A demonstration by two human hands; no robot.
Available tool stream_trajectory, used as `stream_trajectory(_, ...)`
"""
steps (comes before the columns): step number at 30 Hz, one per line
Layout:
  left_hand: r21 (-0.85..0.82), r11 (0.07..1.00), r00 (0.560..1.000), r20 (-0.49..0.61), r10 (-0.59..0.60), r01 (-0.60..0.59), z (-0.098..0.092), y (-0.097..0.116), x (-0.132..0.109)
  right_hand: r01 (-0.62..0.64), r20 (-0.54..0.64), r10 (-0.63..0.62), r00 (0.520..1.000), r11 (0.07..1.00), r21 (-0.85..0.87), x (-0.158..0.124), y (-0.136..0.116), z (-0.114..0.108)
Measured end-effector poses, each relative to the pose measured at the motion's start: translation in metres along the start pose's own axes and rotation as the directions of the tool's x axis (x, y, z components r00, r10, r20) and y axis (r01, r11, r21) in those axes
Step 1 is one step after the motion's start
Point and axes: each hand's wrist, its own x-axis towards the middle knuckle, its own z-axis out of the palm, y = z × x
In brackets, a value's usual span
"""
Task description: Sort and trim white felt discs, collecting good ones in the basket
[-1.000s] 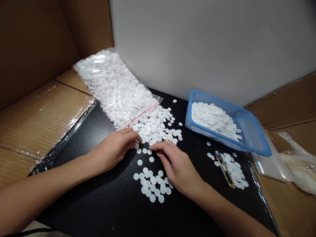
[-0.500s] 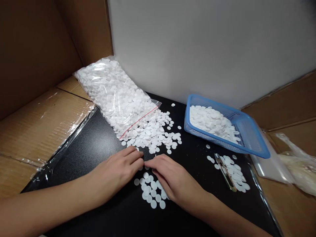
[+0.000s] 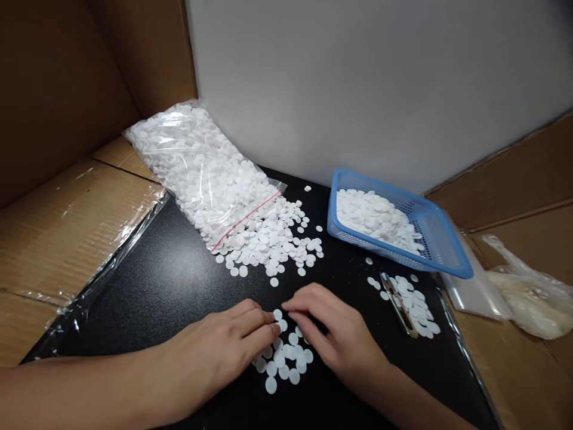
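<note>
A loose group of small white round discs (image 3: 290,352) lies on the black tabletop at the front middle. My left hand (image 3: 233,337) rests at the left of this group, fingers stretched out with the tips on or beside a few discs. To the right, my right hand (image 3: 335,328) has its index finger and thumb apart, with the index fingertip beside a disc (image 3: 278,314). Nothing shows in its grasp. Behind both hands, a larger heap of the same discs (image 3: 268,239) spills from the mouth of a clear zip bag (image 3: 201,167).
A blue plastic basket (image 3: 461,263) holding more white discs stands at the back right. Thread snips (image 3: 400,306) lie against a small disc pile (image 3: 418,310). Clear plastic bags (image 3: 528,292) lie beyond the right table edge. Cardboard (image 3: 80,221) borders the left side.
Both hands have drawn nearer to me, from the edge of the large heap to the front group of discs. Their fingertips have moved apart. The view has shifted slightly.
</note>
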Motion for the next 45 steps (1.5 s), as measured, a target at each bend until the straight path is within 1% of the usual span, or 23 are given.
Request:
stream_trajectory(2, 0.045, 0.999, 0.997, -0.072, -0.009, 0.012, -0.004, -0.01, 0.003, -0.082, -0.034, 0.08, 0.996, 0.994, -0.071, 0.012, 0.005, -0.001)
stream_trajectory(3, 0.094, 0.994, 0.991, -0.126, -0.035, 0.047, -0.006, -0.017, 0.004, -0.117, -0.039, 0.113, 0.993, 0.988, -0.098, 0.018, 0.007, 0.0)
stream_trajectory(5, 0.194, 0.967, 0.963, -0.246, -0.113, 0.163, -0.011, -0.032, 0.007, -0.148, -0.019, 0.147, 0.989, 0.978, -0.15, 0.028, 0.009, 0.005)
stream_trajectory(7, 0.245, 0.942, 0.944, -0.294, -0.154, 0.229, -0.015, -0.045, 0.01, -0.15, 0.013, 0.156, 0.988, 0.969, -0.194, 0.035, 0.01, 0.01)
stream_trajectory(9, 0.259, 0.935, 0.942, -0.294, -0.162, 0.242, -0.018, -0.053, 0.011, -0.15, 0.046, 0.162, 0.986, 0.969, -0.195, 0.038, 0.009, 0.013)
stream_trajectory(11, 0.275, 0.933, 0.946, -0.286, -0.15, 0.231, -0.019, -0.054, 0.013, -0.157, 0.092, 0.171, 0.981, 0.977, -0.143, 0.038, 0.01, 0.01)
stream_trajectory(14, 0.326, 0.924, 0.958, -0.265, -0.113, 0.199, -0.019, -0.051, 0.015, -0.195, 0.224, 0.201, 0.954, 0.98, -0.047, 0.034, 0.011, -0.005)
stream_trajectory(16, 0.347, 0.922, 0.961, -0.262, -0.084, 0.175, -0.019, -0.05, 0.017, -0.234, 0.319, 0.229, 0.92, 0.972, -0.021, 0.034, 0.012, -0.017)
stream_trajectory(17, 0.344, 0.924, 0.96, -0.271, -0.074, 0.168, -0.02, -0.049, 0.017, -0.238, 0.336, 0.231, 0.913, 0.971, -0.021, 0.034, 0.013, -0.021)
stream_trajectory(18, 0.333, 0.928, 0.957, -0.283, -0.069, 0.166, -0.02, -0.05, 0.018, -0.23, 0.321, 0.227, 0.919, 0.973, -0.029, 0.035, 0.014, -0.024)
stream_trajectory(20, 0.301, 0.94, 0.951, -0.301, -0.068, 0.163, -0.02, -0.051, 0.02, -0.174, 0.22, 0.183, 0.958, 0.983, -0.059, 0.039, 0.015, -0.023)
stream_trajectory(22, 0.283, 0.947, 0.95, -0.306, -0.061, 0.152, -0.019, -0.052, 0.022, -0.119, 0.125, 0.131, 0.983, 0.988, -0.101, 0.044, 0.017, -0.015)
stream_trajectory(23, 0.284, 0.948, 0.952, -0.303, -0.05, 0.141, -0.017, -0.052, 0.022, -0.099, 0.112, 0.112, 0.987, 0.988, -0.123, 0.046, 0.018, -0.01)
stream_trajectory(26, 0.289, 0.952, 0.955, -0.296, -0.013, 0.102, -0.012, -0.05, 0.024, -0.055, 0.126, 0.079, 0.989, 0.982, -0.179, 0.049, 0.021, 0.002)
stream_trajectory(29, 0.203, 0.976, 0.945, -0.327, -0.002, 0.073, -0.01, -0.047, 0.024, -0.015, 0.116, 0.033, 0.993, 0.988, -0.154, 0.046, 0.021, 0.004)
stream_trajectory(31, 0.094, 0.991, 0.918, -0.394, -0.052, 0.097, -0.014, -0.048, 0.023, -0.008, 0.112, 0.021, 0.994, 0.993, -0.115, 0.042, 0.021, 0.0)
stream_trajectory(33, -0.004, 0.987, 0.878, -0.458, -0.142, 0.158, -0.022, -0.05, 0.022, -0.027, 0.115, 0.037, 0.993, 0.995, -0.093, 0.036, 0.02, -0.005)
stream_trajectory(34, -0.033, 0.982, 0.863, -0.472, -0.179, 0.186, -0.025, -0.051, 0.022, -0.043, 0.121, 0.053, 0.991, 0.995, -0.086, 0.033, 0.02, -0.007)
stream_trajectory(35, -0.048, 0.977, 0.858, -0.471, -0.205, 0.208, -0.028, -0.053, 0.021, -0.062, 0.124, 0.071, 0.99, 0.995, -0.08, 0.031, 0.02, -0.008)
stream_trajectory(36, -0.049, 0.975, 0.864, -0.455, -0.217, 0.219, -0.03, -0.055, 0.02, -0.079, 0.121, 0.088, 0.989, 0.994, -0.075, 0.029, 0.02, -0.009)
stream_trajectory(38, -0.017, 0.976, 0.897, -0.391, -0.206, 0.217, -0.03, -0.056, 0.019, -0.107, 0.103, 0.114, 0.988, 0.992, -0.071, 0.025, 0.02, -0.008)
stream_trajectory(41, 0.058, 0.979, 0.943, -0.286, -0.17, 0.194, -0.025, -0.055, 0.019, -0.133, 0.067, 0.139, 0.988, 0.988, -0.082, 0.023, 0.02, -0.005)
stream_trajectory(45, 0.098, 0.977, 0.956, -0.243, -0.161, 0.19, -0.017, -0.05, 0.02, -0.16, 0.076, 0.17, 0.982, 0.979, -0.125, 0.024, 0.018, -0.003)
